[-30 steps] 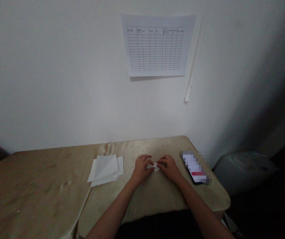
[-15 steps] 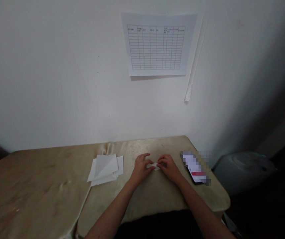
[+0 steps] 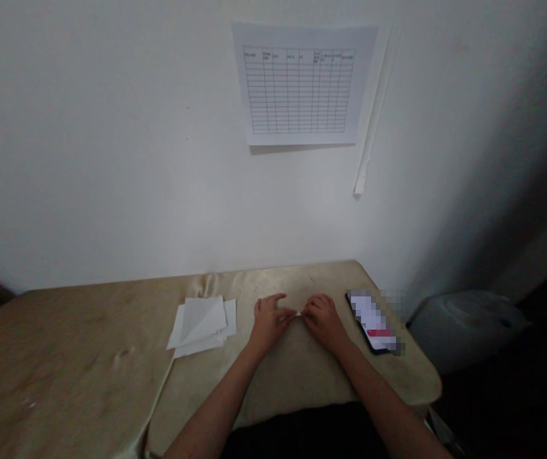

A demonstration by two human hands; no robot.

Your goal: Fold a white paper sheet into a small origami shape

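Note:
A small folded piece of white paper is pinched between my two hands, just above or on the table; only a thin sliver of it shows. My left hand grips its left end between thumb and index finger, with the other fingers raised and slightly spread. At the right end, my right hand is closed on the paper, its fingers curled together. Most of the paper is hidden by the fingertips. To the left of my hands lies a loose stack of white paper sheets.
The table has a tan cover and stands against a white wall. A phone with a blurred screen lies on the right. A printed chart hangs on the wall. Beyond the table's right edge is a pale, bulky container.
The white paper between my fingers now shows as a thin strip instead of a wider flat piece. My fingertips have closed in on it, and my right fingers have curled further.

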